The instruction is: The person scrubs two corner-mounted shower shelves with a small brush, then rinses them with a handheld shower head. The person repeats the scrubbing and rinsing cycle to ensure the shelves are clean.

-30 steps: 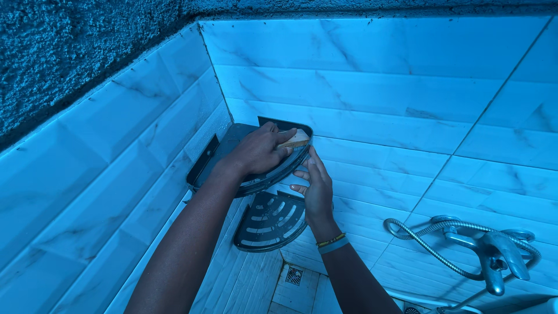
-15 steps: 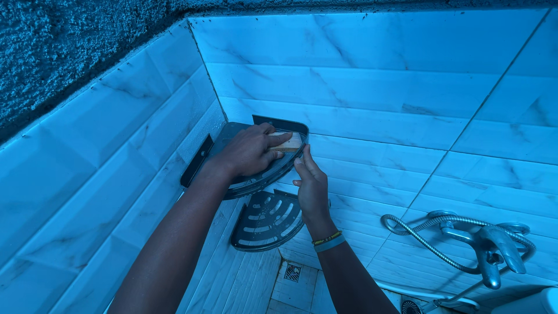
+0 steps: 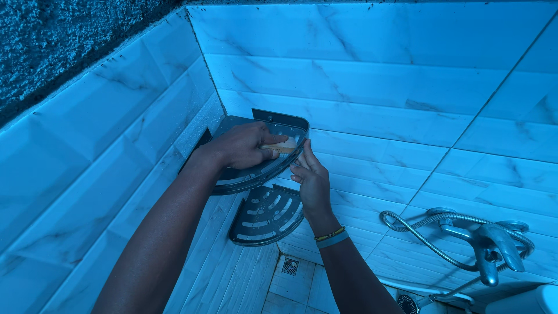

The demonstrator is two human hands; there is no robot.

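1. Nearest to me, both forearms reach up into the tiled corner; my right wrist carries a pair of bands [image 3: 331,237].
2. My right hand [image 3: 312,185] sits under the rim of the upper shelf [image 3: 273,123], fingers stretched open and pressed against its curved front edge.
3. My left hand [image 3: 239,146] lies inside that dark corner shelf, fingers curled closed around a pale sponge [image 3: 283,146] pressed to the shelf floor.
4. Just below hangs the lower shelf [image 3: 264,216], slotted and dark.
5. Lower right, a metal tap [image 3: 494,247] with a coiled hose [image 3: 427,232] sits well apart.
6. Far down, I spot a floor drain [image 3: 290,266] among the tiles.
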